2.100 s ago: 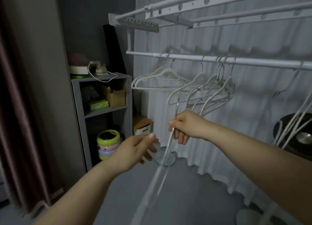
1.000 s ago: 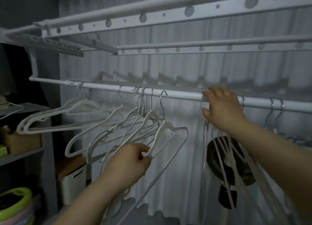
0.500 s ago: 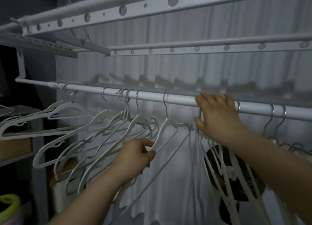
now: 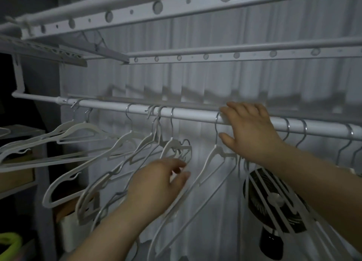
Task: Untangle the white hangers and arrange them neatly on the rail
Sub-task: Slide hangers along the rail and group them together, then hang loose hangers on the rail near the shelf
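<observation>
From the head camera, the white rail (image 4: 195,116) runs across the frame, sloping slightly down to the right, in front of a pleated white curtain (image 4: 215,80) and below a perforated drying rack (image 4: 156,5). The right hand (image 4: 248,131) lies on the rail with its fingers straight and close together over the top and the thumb stuck out below, gripping nothing. Just left of it a single white hanger (image 4: 213,158) hangs by its metal hook. Further left is a bunch of tangled hangers (image 4: 137,149), their hooks crowded together on the rail and their shoulders crossing one another. Two more hangers (image 4: 82,127) hang near the rail's left end, turned sideways. The left hand (image 4: 156,184) reaches up into the bunch from below, fingers loosely spread and slightly blurred, their tips at the hangers' lower bars — no clear pinch shows. To the right of the right hand, several hooks (image 4: 303,131) sit on the rail, spaced apart, and hanger bars cross in front of a black fan (image 4: 252,184). A grey shelf unit (image 4: 42,182) stands at the left edge.
</observation>
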`<state>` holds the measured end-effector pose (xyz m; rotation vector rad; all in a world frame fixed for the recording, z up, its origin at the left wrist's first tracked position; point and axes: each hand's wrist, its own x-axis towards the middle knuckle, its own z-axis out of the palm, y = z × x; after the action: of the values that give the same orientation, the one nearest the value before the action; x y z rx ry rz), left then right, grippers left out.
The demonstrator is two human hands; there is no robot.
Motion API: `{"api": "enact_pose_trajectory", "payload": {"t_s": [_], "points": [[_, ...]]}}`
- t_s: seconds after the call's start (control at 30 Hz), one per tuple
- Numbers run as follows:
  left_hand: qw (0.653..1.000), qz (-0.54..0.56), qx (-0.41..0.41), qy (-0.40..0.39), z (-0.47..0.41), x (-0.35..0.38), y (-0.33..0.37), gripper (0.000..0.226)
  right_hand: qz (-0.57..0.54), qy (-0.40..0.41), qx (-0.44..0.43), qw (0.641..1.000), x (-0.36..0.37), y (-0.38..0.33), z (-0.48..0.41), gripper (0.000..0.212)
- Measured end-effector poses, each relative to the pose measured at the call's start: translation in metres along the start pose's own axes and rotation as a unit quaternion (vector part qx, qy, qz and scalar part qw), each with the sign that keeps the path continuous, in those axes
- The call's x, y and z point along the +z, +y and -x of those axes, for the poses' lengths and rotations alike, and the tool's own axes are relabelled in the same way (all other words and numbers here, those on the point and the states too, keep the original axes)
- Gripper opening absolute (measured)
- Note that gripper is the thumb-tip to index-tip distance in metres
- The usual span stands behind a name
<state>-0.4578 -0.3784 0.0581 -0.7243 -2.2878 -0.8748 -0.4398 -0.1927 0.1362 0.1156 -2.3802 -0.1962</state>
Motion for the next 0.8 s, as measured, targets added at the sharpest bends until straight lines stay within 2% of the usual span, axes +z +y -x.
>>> {"api": "enact_pose_trajectory", "payload": {"t_s": [0.03, 0.1, 0.17, 0.27, 0.37, 0.5, 0.67, 0.8], "points": [[0.999, 0.011, 0.013, 0.039, 0.001, -0.008, -0.006, 0.037, 0.003, 0.014, -0.012, 1.0, 0.002, -0.005, -0.004, 0.062], [0.996, 0.013, 0.019, 0.091, 0.0, -0.02, -0.025, 0.042, 0.016, -0.015, -0.016, 1.0, 0.005, -0.016, -0.012, 0.06], [0.995, -0.004, -0.01, 0.103, 0.001, -0.029, -0.043, 0.032, 0.036, -0.049, -0.019, 0.998, 0.009, -0.022, -0.02, 0.058], [0.996, -0.005, -0.054, 0.072, 0.005, -0.03, -0.065, 0.029, 0.059, -0.06, -0.015, 0.996, 0.015, -0.03, -0.029, 0.055], [0.997, -0.028, -0.06, 0.047, 0.005, -0.029, -0.075, 0.032, 0.076, -0.065, -0.008, 0.995, 0.019, -0.033, -0.035, 0.055], [0.992, -0.116, -0.045, 0.009, 0.005, -0.023, -0.08, 0.04, 0.093, -0.067, 0.0, 0.993, 0.02, -0.029, -0.035, 0.055], [0.978, -0.194, -0.063, -0.042, 0.001, -0.018, -0.083, 0.039, 0.091, -0.06, 0.014, 0.994, 0.016, -0.025, -0.031, 0.05], [0.975, -0.216, -0.042, -0.007, 0.004, -0.013, -0.086, 0.029, 0.049, -0.034, -0.017, 0.998, 0.012, -0.039, -0.039, 0.054]]}}
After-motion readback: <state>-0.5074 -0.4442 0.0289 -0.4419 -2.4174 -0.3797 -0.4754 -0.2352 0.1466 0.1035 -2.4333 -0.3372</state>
